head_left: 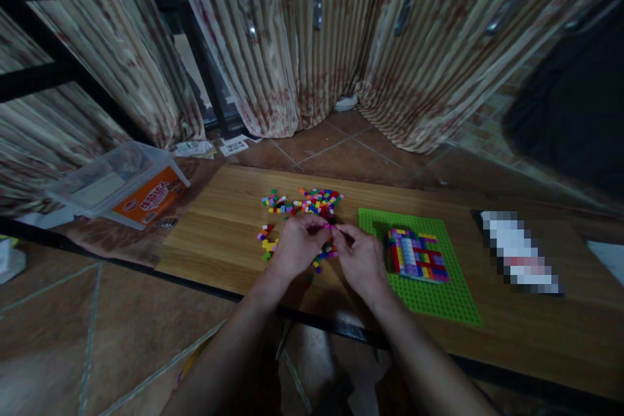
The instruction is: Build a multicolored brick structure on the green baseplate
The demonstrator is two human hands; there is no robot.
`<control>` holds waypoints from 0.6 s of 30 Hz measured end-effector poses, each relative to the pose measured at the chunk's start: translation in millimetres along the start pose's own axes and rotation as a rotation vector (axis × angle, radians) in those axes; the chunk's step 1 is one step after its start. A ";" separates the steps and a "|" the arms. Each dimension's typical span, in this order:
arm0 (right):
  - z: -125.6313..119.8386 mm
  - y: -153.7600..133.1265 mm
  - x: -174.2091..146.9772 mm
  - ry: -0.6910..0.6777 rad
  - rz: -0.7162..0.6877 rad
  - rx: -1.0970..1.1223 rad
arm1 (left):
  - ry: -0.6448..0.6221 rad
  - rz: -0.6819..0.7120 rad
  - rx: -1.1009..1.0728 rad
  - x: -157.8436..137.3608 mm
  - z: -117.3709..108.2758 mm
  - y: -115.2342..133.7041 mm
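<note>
My left hand (298,246) and my right hand (359,259) meet above the wooden table, fingertips pinched together. Between them shows a small magenta toy brick (329,227), gripped from both sides; whether it is one piece or two joined cannot be made out. Just beyond and under my hands lies a loose heap of small coloured toy bricks (319,200), partly hidden by my fingers. To the right of my right hand rests a green baseplate (419,302), bearing a low multicoloured brick build (416,256) with open gaps on its right side.
A wooden table (209,227) runs across the view with a dark front edge. On its right lies a flat object (519,253), blurred out. A clear plastic bin (117,175) with an orange label stands on the tiled floor at left. Striped curtains (292,58) hang behind.
</note>
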State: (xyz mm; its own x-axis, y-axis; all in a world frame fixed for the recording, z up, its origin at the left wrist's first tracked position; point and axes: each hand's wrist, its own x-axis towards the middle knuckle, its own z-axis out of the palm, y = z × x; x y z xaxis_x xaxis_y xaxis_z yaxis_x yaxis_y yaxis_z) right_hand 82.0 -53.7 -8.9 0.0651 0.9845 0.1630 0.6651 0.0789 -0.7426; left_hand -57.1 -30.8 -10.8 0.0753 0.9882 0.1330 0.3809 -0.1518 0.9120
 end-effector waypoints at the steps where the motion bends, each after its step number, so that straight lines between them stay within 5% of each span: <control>1: 0.6 0.8 0.2 0.000 -0.003 -0.021 | 0.003 -0.006 0.019 1.0 -3.3 0.0; 11: 1.4 3.2 -2.0 -0.018 -0.139 0.055 | 0.014 -0.013 0.318 8.2 -35.9 -8.5; 18: -9.4 -9.9 -20.7 -0.552 -0.436 0.103 | -0.042 -0.066 0.485 6.7 -42.6 -4.5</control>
State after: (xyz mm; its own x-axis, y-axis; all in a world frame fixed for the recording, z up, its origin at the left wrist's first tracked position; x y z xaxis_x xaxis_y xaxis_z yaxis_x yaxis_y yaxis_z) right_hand 81.0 -76.3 1.2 -0.5958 0.7931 0.1263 0.4689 0.4712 -0.7471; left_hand -97.6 -22.7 2.4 0.0702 0.9959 0.0565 0.7708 -0.0901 0.6307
